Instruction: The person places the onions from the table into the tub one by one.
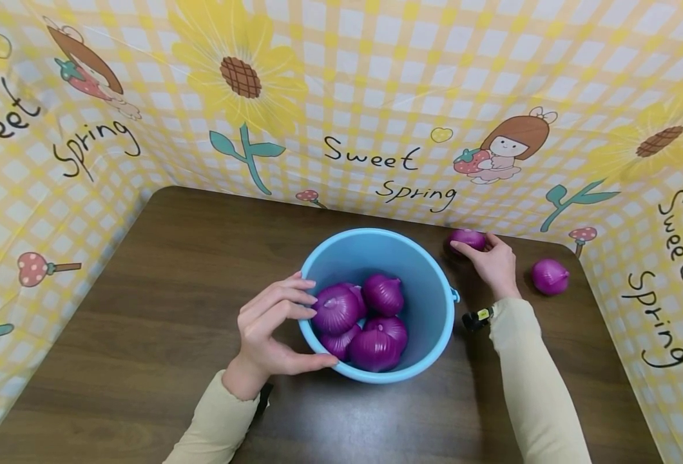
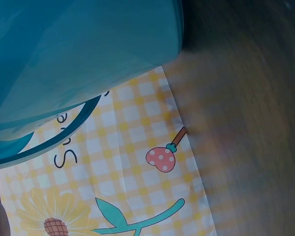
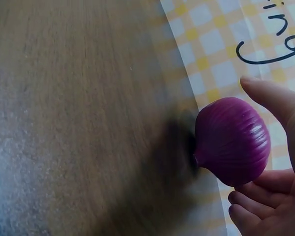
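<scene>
A light blue bucket (image 1: pixel 425 335) stands on the brown table with several purple onions (image 1: pixel 376 348) inside. My left hand (image 1: pixel 272 325) holds its left rim, fingers over the edge and thumb along the front. The left wrist view is mostly filled by the bucket's outer wall (image 2: pixel 88 54). At the back of the table, my right hand (image 1: pixel 497 264) is around another purple onion (image 3: pixel 233 140). In the right wrist view its fingers touch the onion's lower side, while the thumb (image 3: pixel 270 96) stands a little apart from it.
One more purple onion (image 1: pixel 550 277) lies on the table to the right of my right hand. A yellow checked cloth (image 1: pixel 353 96) with printed flowers and lettering rises along the back and both sides of the table (image 1: pixel 144 309).
</scene>
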Demonstrator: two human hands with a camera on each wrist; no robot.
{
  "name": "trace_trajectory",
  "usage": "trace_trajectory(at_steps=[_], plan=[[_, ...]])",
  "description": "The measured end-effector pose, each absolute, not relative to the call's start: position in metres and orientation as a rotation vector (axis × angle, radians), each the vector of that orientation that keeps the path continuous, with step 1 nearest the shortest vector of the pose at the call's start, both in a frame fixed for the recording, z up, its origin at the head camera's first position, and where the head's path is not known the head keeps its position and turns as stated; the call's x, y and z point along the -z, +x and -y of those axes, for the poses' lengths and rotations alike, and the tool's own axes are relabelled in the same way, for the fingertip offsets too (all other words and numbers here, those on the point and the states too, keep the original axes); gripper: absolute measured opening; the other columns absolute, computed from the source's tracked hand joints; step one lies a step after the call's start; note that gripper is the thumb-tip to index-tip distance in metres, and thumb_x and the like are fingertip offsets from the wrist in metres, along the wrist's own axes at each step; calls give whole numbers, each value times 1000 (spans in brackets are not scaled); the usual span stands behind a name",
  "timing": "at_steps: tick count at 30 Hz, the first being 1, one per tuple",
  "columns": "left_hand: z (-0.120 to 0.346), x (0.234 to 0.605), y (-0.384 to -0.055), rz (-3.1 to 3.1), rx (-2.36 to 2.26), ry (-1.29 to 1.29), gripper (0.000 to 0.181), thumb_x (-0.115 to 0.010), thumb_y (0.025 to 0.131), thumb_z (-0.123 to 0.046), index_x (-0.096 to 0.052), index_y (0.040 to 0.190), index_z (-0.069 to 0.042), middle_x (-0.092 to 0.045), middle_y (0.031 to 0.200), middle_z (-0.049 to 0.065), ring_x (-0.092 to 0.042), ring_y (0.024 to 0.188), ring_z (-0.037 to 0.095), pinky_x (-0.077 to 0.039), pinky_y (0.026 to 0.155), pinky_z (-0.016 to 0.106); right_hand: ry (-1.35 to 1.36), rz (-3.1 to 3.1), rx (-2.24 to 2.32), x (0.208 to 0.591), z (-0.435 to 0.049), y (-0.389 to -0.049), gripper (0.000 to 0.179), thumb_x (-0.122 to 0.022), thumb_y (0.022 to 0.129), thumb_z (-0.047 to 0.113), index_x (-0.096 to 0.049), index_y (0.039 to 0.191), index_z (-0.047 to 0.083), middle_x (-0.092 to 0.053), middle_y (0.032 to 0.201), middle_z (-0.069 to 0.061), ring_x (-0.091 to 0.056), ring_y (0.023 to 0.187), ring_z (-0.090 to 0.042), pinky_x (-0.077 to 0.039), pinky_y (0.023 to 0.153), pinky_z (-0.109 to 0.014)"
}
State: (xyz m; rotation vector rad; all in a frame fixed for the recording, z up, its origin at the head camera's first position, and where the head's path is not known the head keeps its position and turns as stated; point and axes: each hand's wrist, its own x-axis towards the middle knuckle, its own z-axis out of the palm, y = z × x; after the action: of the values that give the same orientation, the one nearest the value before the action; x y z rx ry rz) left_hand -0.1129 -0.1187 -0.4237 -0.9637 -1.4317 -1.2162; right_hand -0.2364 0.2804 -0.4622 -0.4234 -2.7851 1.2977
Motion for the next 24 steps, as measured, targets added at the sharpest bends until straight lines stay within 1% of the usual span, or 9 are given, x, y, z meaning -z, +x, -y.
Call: trace_trajectory(at_steps=[3, 7, 9, 14, 19, 24], plan=[[119, 423, -113, 1431, 1216, -964, 60, -91, 71, -50, -65, 73, 4, -68, 79, 19, -70, 81, 36, -57, 92, 52, -420, 2801, -1266, 464, -280, -239, 100, -78, 81, 64, -42, 153, 4, -53, 143, -24, -53, 125, -39, -46, 107, -54], [119, 424, -113, 1435, 1215, -965, 60, -91, 70, -51, -66, 73, 4, -68, 79, 19, -71, 82, 36, -57, 91, 52, -431, 2808, -1266, 466, -280, -241, 105, -79, 82, 60, -33, 157, 2, -45, 149, -26, -47, 131, -42, -43, 109, -56], [119, 424, -113, 1436, 1213, -964, 60, -91, 71, -51, -66, 73, 4, -68, 79, 20, -71, 81, 36, -57, 91, 52, -436, 2805, -1277, 467, -279, -242, 107, -80, 82, 59, -30, 158, 2, -43, 151, -27, -46, 133, -42, -42, 110, -56], [119, 424, -112, 1438, 1212, -963, 60, -91, 70, -51, -66, 73, 4, -68, 79, 20, -70, 79, 37, -57, 91, 53, -450, 2789, -1291, 469, -279, -242, 108, -80, 81, 59, -29, 158, 3, -42, 152, -26, -45, 134, -41, -41, 111, -55], [119, 425, -113, 1437, 1213, -964, 60, -91, 71, -51, -66, 73, 4, -68, 79, 20, -70, 79, 38, -57, 91, 52, -454, 2768, -1328, 472, -279, -241, 104, -80, 83, 56, -30, 159, 6, -42, 151, -25, -45, 134, -40, -41, 112, -54], [119, 425, -112, 1441, 1214, -963, 60, -91, 70, -51, -66, 73, 3, -68, 79, 20, -71, 81, 36, -57, 92, 52, -449, 2742, -1350, 474, -278, -242, 101, -82, 83, 53, -32, 158, 7, -45, 150, -24, -47, 132, -39, -42, 111, -53]])
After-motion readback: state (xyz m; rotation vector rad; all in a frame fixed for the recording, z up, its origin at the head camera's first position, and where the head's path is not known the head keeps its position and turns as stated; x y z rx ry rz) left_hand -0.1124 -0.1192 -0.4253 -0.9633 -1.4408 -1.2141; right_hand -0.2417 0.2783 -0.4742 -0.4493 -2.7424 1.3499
